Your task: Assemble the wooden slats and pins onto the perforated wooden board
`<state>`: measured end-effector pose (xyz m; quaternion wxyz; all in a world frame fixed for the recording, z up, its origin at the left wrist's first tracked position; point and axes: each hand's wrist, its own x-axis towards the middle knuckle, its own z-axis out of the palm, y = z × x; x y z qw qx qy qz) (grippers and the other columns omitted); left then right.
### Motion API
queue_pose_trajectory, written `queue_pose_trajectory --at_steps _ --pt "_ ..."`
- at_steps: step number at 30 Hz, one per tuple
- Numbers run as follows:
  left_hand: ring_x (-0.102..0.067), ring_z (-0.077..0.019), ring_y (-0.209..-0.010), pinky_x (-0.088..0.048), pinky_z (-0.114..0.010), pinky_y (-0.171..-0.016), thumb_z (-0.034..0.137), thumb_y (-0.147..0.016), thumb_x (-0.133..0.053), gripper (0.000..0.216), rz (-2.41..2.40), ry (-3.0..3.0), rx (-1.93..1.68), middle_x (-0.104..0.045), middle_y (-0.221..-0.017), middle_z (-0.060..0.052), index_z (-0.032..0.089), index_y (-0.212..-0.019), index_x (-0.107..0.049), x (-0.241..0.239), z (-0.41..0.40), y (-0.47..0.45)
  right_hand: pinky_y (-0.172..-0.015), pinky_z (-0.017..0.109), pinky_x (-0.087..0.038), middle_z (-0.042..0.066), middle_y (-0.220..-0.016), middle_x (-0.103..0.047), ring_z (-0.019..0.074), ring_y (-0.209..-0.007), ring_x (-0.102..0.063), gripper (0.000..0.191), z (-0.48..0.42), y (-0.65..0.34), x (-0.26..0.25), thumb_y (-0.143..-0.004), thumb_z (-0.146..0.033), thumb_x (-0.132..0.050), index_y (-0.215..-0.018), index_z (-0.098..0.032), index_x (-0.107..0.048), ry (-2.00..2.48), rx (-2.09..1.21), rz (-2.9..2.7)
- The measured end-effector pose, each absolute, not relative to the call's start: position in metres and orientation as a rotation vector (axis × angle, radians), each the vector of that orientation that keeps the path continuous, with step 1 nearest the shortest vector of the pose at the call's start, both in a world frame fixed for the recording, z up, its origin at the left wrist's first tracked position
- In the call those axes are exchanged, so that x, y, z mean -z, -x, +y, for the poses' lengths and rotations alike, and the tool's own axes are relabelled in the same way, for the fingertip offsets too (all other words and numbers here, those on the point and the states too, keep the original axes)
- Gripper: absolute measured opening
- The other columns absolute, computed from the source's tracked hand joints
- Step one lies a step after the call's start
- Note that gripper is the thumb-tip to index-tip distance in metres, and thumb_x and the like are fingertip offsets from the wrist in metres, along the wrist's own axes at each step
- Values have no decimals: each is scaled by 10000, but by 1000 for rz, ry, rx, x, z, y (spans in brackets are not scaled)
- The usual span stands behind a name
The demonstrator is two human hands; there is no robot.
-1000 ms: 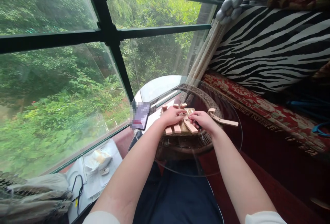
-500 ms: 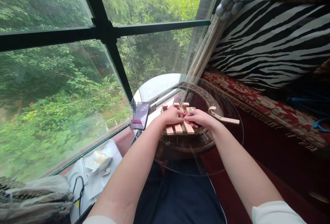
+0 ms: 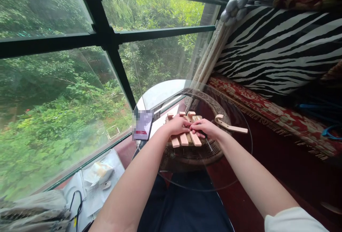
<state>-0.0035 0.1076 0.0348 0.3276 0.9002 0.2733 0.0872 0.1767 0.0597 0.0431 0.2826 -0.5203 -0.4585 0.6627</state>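
Observation:
A board [image 3: 198, 118] carrying three pale wooden hooks lies on the round glass table [image 3: 187, 185]; curled ends face away and flat ends [image 3: 196, 139] face me. My left hand [image 3: 178, 125] rests over the left and middle hooks, its fingers bent inward at the right hook. Against those fingertips, my right hand [image 3: 203, 128] is closed in a pinch; any small piece between the fingers is hidden. A screwdriver [image 3: 210, 144] is tucked in my right hand, its thin metal shaft sticking out toward me. To the right lies a loose wooden hook [image 3: 232, 128].
A phone [image 3: 143, 127] sits at the table's left edge beside the window frame [image 3: 109, 46]. Papers [image 3: 100, 182] and a black cable [image 3: 77, 203] lie on the lower left. At right are a zebra-striped cushion [image 3: 269, 46] and a red patterned fringed cover [image 3: 245, 107].
The view has tilted slightly, so the table sits lower in the picture. My hands stay together over the hooks, with only small finger movements.

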Motion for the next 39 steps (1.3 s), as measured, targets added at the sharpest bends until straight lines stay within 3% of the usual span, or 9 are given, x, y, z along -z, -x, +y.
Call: queue_pose_trajectory --at_steps 8,15,39 --pt "-542 -165 -840 -382 -252 -825 264 -810 -583 262 712 -2276 -259 -689 -874 -25 229 -1044 -694 -27 109 2 -299 158 -326 31 -571 -631 46 -365 -463 253 58 -180 -39 -650 -329 -729 -711 -90 -671 1389 -1775 -1267" --pt "-551 -156 -823 -350 -268 -881 248 -803 -591 220 687 -2321 -257 -707 -888 -14 223 -989 -707 -32 107 2 -344 179 -401 16 -577 -621 58 -394 -492 273 59 -181 -40 -657 -355 -736 -723 -98 -674 1415 -1773 -1357" --pt "-540 -132 -737 -390 -222 -760 227 -791 -570 164 679 -2296 -293 -674 -766 -8 182 -860 -712 -34 106 0 -310 161 -339 -5 -513 -575 53 -380 -469 289 55 -177 -38 -631 -372 -741 -680 -104 -643 1407 -1776 -1301"
